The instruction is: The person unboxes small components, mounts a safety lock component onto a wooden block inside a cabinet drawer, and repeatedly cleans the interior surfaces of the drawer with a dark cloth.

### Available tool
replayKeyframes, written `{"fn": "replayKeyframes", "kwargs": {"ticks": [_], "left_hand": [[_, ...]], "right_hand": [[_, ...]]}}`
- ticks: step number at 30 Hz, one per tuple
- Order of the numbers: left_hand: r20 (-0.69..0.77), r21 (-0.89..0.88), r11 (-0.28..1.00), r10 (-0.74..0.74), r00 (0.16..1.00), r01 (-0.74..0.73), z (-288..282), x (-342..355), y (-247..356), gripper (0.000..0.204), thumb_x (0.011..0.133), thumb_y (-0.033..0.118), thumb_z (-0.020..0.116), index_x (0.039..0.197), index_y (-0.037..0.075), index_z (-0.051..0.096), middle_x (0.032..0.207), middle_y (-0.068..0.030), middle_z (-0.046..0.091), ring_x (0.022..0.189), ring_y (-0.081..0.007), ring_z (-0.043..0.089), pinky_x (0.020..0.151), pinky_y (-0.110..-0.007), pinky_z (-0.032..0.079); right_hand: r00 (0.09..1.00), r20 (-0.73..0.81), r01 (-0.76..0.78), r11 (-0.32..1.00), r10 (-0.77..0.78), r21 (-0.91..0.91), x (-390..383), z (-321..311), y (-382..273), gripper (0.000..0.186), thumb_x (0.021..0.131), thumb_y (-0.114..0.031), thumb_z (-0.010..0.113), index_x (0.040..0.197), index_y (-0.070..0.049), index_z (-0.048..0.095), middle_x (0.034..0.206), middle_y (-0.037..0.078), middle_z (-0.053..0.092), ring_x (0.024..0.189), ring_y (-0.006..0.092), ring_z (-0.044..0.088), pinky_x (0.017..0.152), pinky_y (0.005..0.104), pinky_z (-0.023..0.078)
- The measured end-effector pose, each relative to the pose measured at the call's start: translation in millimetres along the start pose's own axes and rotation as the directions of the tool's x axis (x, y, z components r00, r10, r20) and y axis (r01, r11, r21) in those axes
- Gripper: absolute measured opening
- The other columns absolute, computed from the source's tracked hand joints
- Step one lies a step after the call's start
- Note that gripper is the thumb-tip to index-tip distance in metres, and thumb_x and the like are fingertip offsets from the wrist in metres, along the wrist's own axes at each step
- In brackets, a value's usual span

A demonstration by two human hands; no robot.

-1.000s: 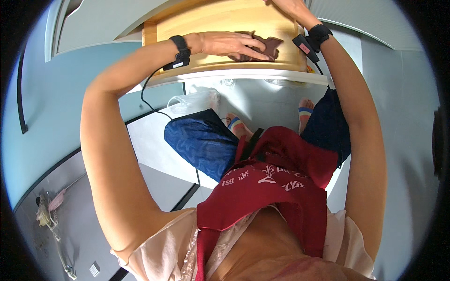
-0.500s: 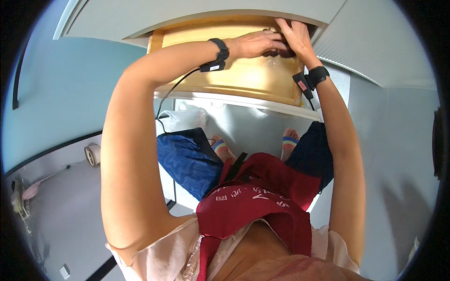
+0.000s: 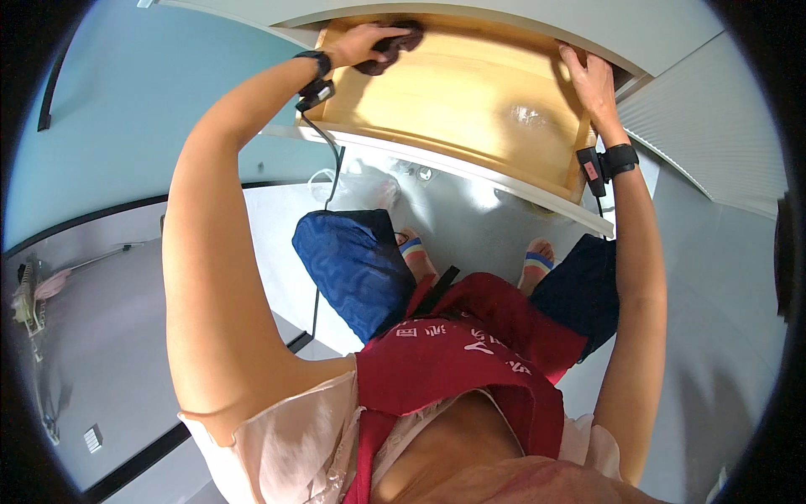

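A wooden drawer [image 3: 470, 92] with a white front stands pulled out of a white cabinet. At its far left corner my left hand [image 3: 367, 44] is closed on a dark brown cloth [image 3: 391, 55], bunched up and pressed against the drawer's bottom. My right hand [image 3: 591, 77] grips the drawer's right side wall near the cabinet, with the thumb on the inner side and the fingers over the top edge. A pale, shiny smudge [image 3: 525, 116] shows on the drawer bottom, between the hands and closer to the right one.
The white cabinet face [image 3: 537, 18] overhangs the drawer's back, and a ribbed white panel [image 3: 705, 109] stands to the right. Below the drawer front lies a clear plastic bag [image 3: 361, 186] on the floor near my feet. Cables run from black wrist bands on both arms.
My left hand has swept the cloth from the drawer's right back corner to its left back corner. My right hand stays at the right side wall, and the view has shifted.
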State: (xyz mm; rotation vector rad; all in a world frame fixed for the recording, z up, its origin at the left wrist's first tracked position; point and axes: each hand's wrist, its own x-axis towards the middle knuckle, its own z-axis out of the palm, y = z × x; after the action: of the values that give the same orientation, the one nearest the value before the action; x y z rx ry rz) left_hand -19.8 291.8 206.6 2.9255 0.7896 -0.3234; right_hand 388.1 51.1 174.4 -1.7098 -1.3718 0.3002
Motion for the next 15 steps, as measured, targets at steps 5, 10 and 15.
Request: {"fn": "replayKeyframes", "kwargs": {"ticks": [5,10,15], "left_hand": [[0.146,0.146,0.972,-0.204,0.968,0.183,-4,-14,-17,0.086,0.075,0.014,0.086,0.147,0.008,0.039,0.121,-0.0269,0.064,0.114,-0.0444,0.061,0.099,-0.047,0.052],[0.176,-0.061,0.989,-0.12,0.977,0.132,2,-5,21,0.084,0.072,0.02,0.088,0.138,-0.001,0.039,0.118,-0.0283,0.065,0.114,-0.0437,0.064,0.1,-0.048,0.052],[0.118,-0.342,0.912,0.281,0.952,-0.227,1,51,171,0.071,0.074,0.012,0.084,0.131,0.005,0.043,0.111,-0.0247,0.066,0.11,-0.041,0.065,0.096,-0.046,0.053]], "right_hand": [[0.999,-0.012,0.037,0.999,-0.037,-0.028,1,2,11,0.058,0.093,-0.049,0.058,0.119,0.003,0.067,0.118,0.031,0.066,0.114,0.0493,0.059,0.1,0.0471,0.047],[1.0,0.021,0.006,0.995,-0.004,-0.104,4,22,17,0.049,0.096,-0.044,0.056,0.124,-0.005,0.067,0.122,0.02,0.069,0.114,0.04,0.063,0.1,0.0404,0.046],[0.999,0.022,0.038,0.999,-0.038,0.005,3,7,19,0.048,0.096,-0.045,0.056,0.121,-0.006,0.07,0.119,0.017,0.071,0.113,0.0375,0.064,0.1,0.039,0.046]]}}
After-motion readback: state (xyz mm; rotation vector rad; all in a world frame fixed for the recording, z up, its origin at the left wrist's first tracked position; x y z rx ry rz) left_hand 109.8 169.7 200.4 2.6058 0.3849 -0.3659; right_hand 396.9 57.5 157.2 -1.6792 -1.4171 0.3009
